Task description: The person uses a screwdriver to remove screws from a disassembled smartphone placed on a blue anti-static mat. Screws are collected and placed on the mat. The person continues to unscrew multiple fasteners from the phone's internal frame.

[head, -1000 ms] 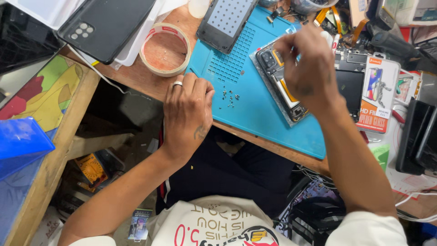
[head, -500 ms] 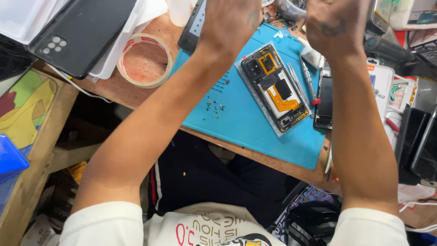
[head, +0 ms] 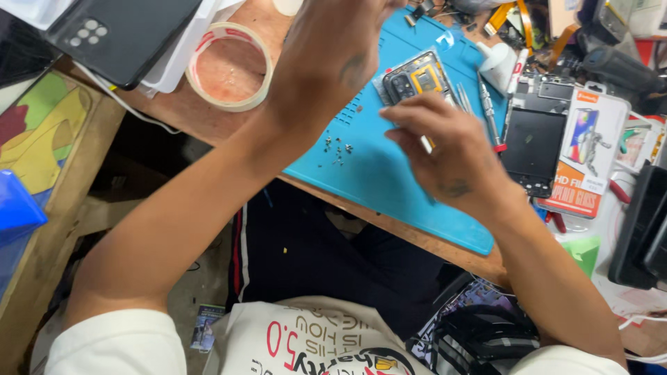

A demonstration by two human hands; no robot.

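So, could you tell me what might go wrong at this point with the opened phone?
The tiny loose screws lie unguarded on the blue mat, beside the left hand's forearm; a brush could scatter them. The right hand hovers over the opened phone, so a slip might knock its exposed parts.

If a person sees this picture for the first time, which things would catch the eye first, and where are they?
First, the two hands above the bright blue work mat in the middle: the left hand raised over its upper part, the right hand over an opened phone with its inner parts exposed. Small screws lie scattered on the mat between the arms. A roll of tape sits on the wooden table to the left.
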